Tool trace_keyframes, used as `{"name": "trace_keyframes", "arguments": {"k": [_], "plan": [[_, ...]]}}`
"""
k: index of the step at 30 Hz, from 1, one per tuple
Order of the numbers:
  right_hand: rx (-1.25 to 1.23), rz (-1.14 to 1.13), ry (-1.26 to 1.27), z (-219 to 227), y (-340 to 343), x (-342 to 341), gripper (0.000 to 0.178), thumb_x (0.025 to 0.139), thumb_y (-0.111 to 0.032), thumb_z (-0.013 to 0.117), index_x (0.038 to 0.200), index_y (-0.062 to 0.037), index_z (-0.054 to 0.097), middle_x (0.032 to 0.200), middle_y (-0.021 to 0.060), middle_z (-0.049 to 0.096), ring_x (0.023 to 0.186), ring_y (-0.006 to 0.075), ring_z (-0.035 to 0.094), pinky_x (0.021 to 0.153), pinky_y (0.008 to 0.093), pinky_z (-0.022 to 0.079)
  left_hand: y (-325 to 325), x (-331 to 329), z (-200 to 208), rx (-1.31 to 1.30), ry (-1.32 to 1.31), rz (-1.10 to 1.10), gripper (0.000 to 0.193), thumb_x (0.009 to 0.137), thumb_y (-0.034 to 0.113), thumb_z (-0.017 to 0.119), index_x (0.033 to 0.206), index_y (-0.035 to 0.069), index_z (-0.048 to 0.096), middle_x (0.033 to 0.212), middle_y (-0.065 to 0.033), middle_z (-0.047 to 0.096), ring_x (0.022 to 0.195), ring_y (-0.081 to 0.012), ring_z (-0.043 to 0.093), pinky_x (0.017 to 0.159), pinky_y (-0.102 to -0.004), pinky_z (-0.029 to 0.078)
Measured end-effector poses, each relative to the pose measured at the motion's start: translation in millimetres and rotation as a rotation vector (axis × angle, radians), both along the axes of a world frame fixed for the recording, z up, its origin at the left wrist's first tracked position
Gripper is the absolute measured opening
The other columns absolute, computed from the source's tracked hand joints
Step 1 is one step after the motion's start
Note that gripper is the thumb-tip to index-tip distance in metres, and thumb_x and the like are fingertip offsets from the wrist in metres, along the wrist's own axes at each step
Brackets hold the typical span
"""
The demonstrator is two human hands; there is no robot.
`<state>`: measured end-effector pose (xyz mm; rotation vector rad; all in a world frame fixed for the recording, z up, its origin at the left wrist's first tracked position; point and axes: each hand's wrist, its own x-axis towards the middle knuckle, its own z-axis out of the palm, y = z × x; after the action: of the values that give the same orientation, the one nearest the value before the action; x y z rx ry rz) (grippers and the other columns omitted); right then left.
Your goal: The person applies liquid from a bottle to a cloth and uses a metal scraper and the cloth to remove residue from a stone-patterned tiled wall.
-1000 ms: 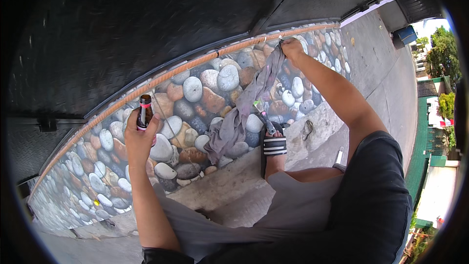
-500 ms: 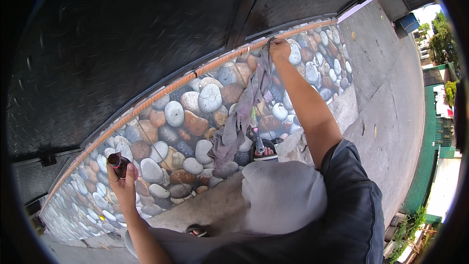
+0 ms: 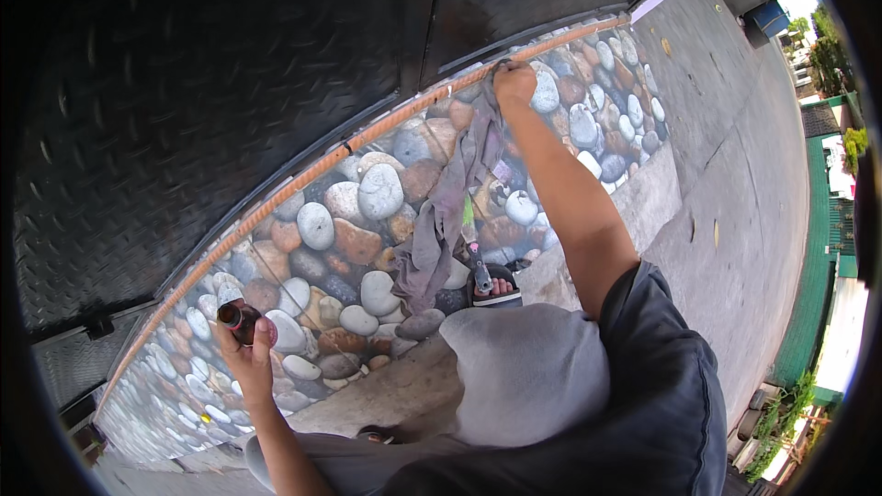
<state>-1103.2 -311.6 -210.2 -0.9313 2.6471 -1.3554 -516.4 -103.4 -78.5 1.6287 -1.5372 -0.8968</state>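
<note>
My left hand [image 3: 244, 363] is wrapped round a small dark brown bottle [image 3: 245, 324] with its mouth uncovered. Up at the orange trim strip [image 3: 303, 177] along the foot of the black gate, my right hand [image 3: 516, 87] is closed on the upper end of a grey rag [image 3: 439, 220]. The rag hangs from my fist across the pebble-patterned surface, its lower end near my sandalled foot [image 3: 496, 288]. Between rag and foot lies a narrow tool [image 3: 477, 255] with green and pink on it; I cannot make out its kind.
A black textured metal gate [image 3: 220, 101] runs along the far side. The pebble-patterned sheet [image 3: 378, 191] slopes below it, with bare concrete [image 3: 735, 184] to the right. Farther off stand a blue bin [image 3: 764, 20] and a green wall [image 3: 808, 276].
My right hand, still on the rag, has shifted slightly along the orange strip. My left hand and the bottle have moved a little right and down, and the bottle tilts more. The view has shifted slightly.
</note>
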Motion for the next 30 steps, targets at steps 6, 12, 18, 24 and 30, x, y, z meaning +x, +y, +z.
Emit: {"name": "trace_keyframes", "arguments": {"k": [6,12,18,24,30], "plan": [[0.018,-0.120,-0.032,15,-4,23,0.021,0.081,-0.018,0.073,0.092,0.0000,0.068,0.096,0.0215,0.072,0.092,0.0356,0.071,0.082,0.0433,0.055,-4,-3,2,-0.034,0.013,0.019,0.041,0.090,0.020,0.074,0.123,0.002,0.058,0.105,-0.0084,0.061,0.093,-0.0179,0.058,0.086,-0.0311,0.048],[0.062,0.135,-0.003,4,13,63,0.017,0.085,-0.017,0.066,0.097,-0.0046,0.067,0.097,0.0212,0.072,0.098,0.0379,0.070,0.088,0.0438,0.055,-2,13,2,-0.047,-0.011,0.007,0.039,0.092,0.018,0.073,0.124,0.002,0.058,0.106,-0.0078,0.061,0.094,-0.0172,0.058,0.087,-0.0308,0.047],[0.031,0.042,0.008,3,8,57,0.015,0.084,-0.014,0.067,0.093,-0.0032,0.068,0.096,0.0204,0.073,0.096,0.0377,0.070,0.088,0.0428,0.055,-4,9,3,-0.034,-0.003,0.009,0.039,0.091,0.020,0.074,0.121,0.000,0.058,0.106,-0.0077,0.061,0.093,-0.0170,0.058,0.086,-0.0305,0.048],[0.098,0.054,0.058,8,-6,37,0.014,0.083,-0.014,0.067,0.090,-0.0017,0.068,0.094,0.0219,0.073,0.095,0.0375,0.071,0.087,0.0425,0.055,-2,11,5,-0.070,-0.046,-0.035,0.040,0.089,0.021,0.075,0.119,0.001,0.059,0.101,-0.0071,0.061,0.089,-0.0170,0.057,0.082,-0.0309,0.048],[0.084,0.146,0.053,12,0,51,0.014,0.084,-0.011,0.066,0.094,-0.0006,0.066,0.095,0.0242,0.070,0.094,0.0404,0.069,0.086,0.0454,0.054,-3,10,1,-0.057,0.022,0.017,0.041,0.089,0.020,0.075,0.121,0.001,0.058,0.103,-0.0064,0.060,0.090,-0.0160,0.057,0.082,-0.0294,0.047]]}}
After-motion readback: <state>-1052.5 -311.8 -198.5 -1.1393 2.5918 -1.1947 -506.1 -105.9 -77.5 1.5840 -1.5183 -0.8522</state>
